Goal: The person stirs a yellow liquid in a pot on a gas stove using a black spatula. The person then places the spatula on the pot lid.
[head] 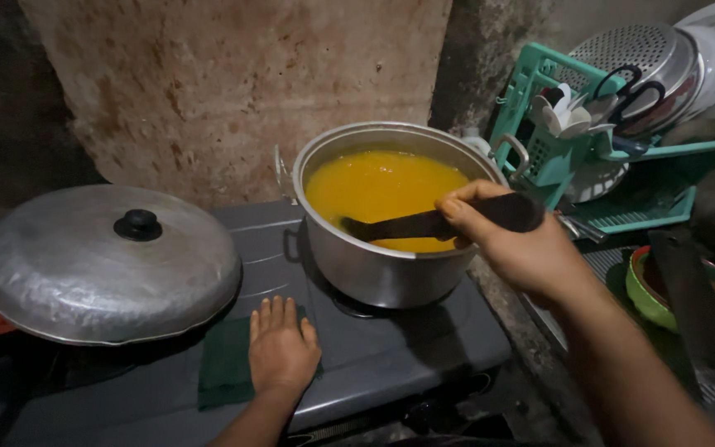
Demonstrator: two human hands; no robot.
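Grey stove top [391, 348] is seen carrying everything. Domed metal lid [109, 261] is set over its left side. Steel pot [386, 248] of yellow liquid [378, 186] is placed toward the back right corner. Dark ladle [432, 222] is gripped by the right hand [511, 240]; long axis runs left-right, bowl end dipped in the liquid, left of that hand. Left hand [281, 348] is laid flat, fingers spread, on a green cloth [227, 364] at the front edge, well apart from the ladle.

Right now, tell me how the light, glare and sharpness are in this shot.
Head view: dim overall, corners falling into shadow; the yellow liquid in the round metal pot is the brightest patch; soft sheen on the domed metal lid; straight edges bow near the frame borders; the right hand on the dark wooden ladle looks slightly soft.
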